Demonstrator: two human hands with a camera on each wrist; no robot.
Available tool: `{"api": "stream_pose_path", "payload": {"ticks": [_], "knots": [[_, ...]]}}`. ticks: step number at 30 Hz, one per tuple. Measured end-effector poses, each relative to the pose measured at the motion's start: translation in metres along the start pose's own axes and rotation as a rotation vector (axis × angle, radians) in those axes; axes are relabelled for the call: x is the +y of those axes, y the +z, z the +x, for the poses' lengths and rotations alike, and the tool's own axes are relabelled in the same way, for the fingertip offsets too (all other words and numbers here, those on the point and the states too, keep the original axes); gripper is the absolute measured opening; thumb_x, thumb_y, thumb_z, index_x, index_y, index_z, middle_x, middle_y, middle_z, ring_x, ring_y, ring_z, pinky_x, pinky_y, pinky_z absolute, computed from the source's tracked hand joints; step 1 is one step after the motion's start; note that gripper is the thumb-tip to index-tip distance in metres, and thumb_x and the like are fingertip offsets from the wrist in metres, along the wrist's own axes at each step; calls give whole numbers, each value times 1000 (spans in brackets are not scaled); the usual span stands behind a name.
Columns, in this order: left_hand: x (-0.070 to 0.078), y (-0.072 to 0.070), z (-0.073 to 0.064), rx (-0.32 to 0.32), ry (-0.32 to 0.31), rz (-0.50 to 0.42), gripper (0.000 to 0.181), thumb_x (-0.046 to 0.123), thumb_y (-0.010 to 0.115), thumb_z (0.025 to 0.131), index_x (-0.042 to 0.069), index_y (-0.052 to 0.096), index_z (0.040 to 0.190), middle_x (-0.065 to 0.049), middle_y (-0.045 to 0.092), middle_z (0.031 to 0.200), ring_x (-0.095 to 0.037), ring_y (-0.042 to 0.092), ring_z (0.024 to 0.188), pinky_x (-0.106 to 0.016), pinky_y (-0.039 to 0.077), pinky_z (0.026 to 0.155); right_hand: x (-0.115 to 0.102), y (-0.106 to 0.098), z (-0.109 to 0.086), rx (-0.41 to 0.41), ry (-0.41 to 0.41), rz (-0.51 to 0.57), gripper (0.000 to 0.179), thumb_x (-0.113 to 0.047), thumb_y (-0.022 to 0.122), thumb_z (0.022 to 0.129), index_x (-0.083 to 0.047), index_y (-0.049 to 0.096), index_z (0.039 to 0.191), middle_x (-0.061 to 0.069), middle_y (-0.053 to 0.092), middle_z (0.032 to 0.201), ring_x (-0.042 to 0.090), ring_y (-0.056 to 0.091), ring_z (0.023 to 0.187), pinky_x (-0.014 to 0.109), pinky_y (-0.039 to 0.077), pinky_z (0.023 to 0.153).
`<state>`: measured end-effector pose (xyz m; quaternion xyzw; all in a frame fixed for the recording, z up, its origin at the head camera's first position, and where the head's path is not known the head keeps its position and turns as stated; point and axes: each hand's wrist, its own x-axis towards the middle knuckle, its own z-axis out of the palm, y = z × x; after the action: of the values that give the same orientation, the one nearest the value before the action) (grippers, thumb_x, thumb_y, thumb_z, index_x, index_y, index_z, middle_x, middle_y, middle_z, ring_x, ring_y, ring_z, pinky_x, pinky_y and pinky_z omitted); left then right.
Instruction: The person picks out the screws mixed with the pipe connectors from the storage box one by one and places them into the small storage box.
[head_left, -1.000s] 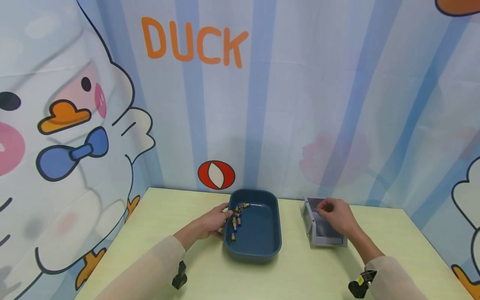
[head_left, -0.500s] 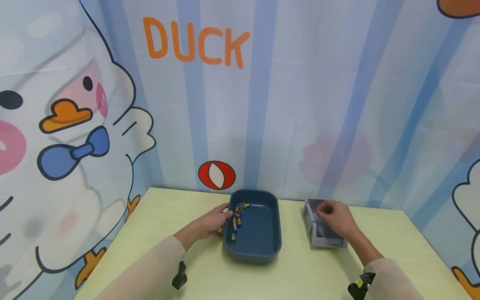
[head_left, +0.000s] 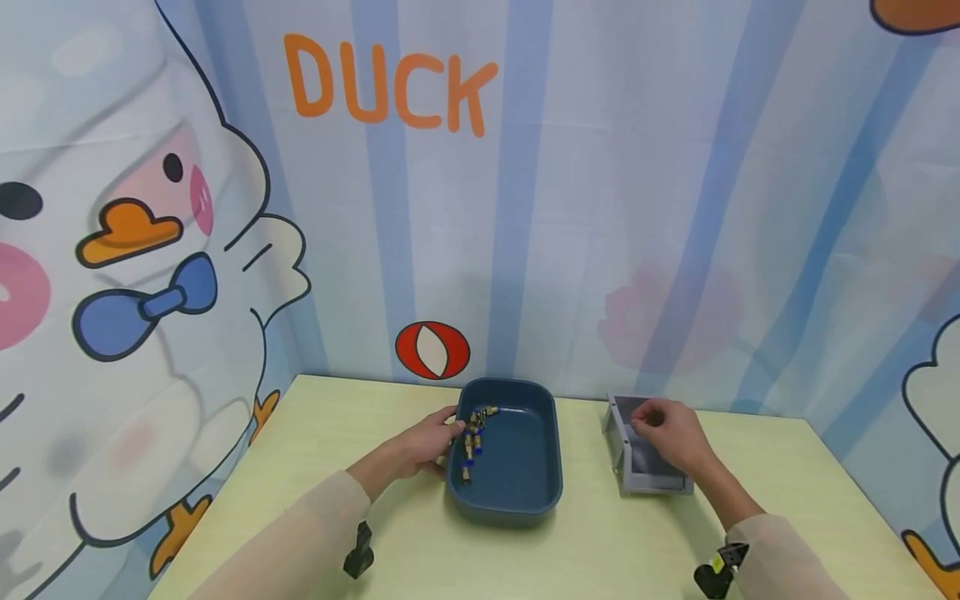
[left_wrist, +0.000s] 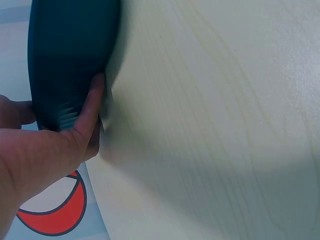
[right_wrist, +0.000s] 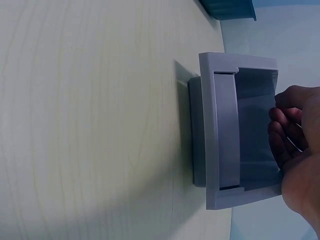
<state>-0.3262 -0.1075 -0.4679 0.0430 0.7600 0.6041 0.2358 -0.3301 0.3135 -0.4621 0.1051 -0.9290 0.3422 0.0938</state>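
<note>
My left hand [head_left: 427,442] grips the left wall of a dark blue plastic tray [head_left: 517,500], thumb over the rim and fingers along the outside. In the left wrist view the fingers [left_wrist: 90,107] press against the tray's outer side. Several small brass fittings [head_left: 469,447], some with blue rings, lie along the tray's left side. Over the grey bin [head_left: 656,482] is my right hand [head_left: 678,437], its thumb and fingertips brought close together. In the right wrist view its curled fingers [right_wrist: 285,127] reach over the bin's opening; I cannot tell whether something small is between them.
Both containers stand on a pale wood-grain table [head_left: 585,558], with a gap between them. A printed duck curtain [head_left: 585,208] hangs right behind the table and along its sides. A dark wrist camera [head_left: 360,552] sits at the left cuff, another [head_left: 718,571] at the right.
My right hand has shifted very slightly over the grey bin, its fingertips still close together. The left hand, tray and fittings look unmoved.
</note>
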Motion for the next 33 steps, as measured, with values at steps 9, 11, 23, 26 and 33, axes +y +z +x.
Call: {"api": "stream_pose_path", "payload": {"ticks": [9,11,23,26,33], "knots": [[-3,-1,4,7,-5,8,54,25,40,116,11,28,167,-25,57,147,-50,57,134,-67,58,87,-5,0,0,-7,20,2,8,-12,72,99,-4,75,101,6,71,94,20,64,85,36,53,72],[-3,0,4,11,-7,12,54,25,40,116,10,28,167,-25,57,146,-50,58,133,-67,59,87,-5,0,0,-7,21,1,9,-11,72,99,-4,75,101,6,71,94,19,63,85,36,52,72],[-4,-1,4,8,2,-4,54,26,39,116,11,28,167,-24,57,148,-50,55,136,-67,58,89,-7,1,3,-8,13,4,10,-12,71,100,-3,75,101,7,72,94,20,63,85,35,52,71],[-4,0,3,10,2,-4,54,26,39,117,11,28,167,-24,57,147,-49,56,135,-66,58,89,-8,0,3,-8,6,3,9,-11,71,100,-3,75,101,7,72,93,19,64,84,34,52,70],[-5,-1,4,17,-4,2,54,26,40,116,11,28,167,-24,57,147,-48,58,133,-66,58,89,-11,0,4,-8,-6,-2,9,-10,70,100,-3,75,103,6,71,94,19,64,85,36,53,72]]}}
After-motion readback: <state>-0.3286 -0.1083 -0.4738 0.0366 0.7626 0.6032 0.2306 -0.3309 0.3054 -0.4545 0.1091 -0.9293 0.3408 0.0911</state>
